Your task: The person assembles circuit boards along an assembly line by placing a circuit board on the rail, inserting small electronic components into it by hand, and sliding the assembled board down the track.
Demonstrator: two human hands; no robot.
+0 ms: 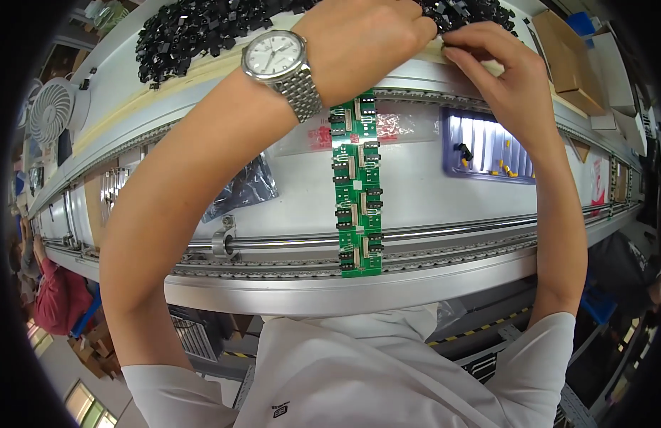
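Both my hands work at the far side of the bench, beside a long heap of small black components (195,36). My left hand (373,46), with a steel watch (275,53) on its wrist, is closed with its fingers curled; whatever they hold is hidden. Close to its fingertips, the thumb and forefinger of my right hand (512,68) come together in a pinch, and I cannot make out what is between them. Below the left hand a long green circuit board panel (357,185), fitted with black connectors and pale sockets, lies across the conveyor rails.
A clear blue-tinted tray (480,143) holds a few yellow and black parts. A silvery bag (245,189) and a clear plastic strip (409,128) lie between the rails. A metal rod (444,230) runs along the near rail. At left are a white fan (52,110) and another person (59,299).
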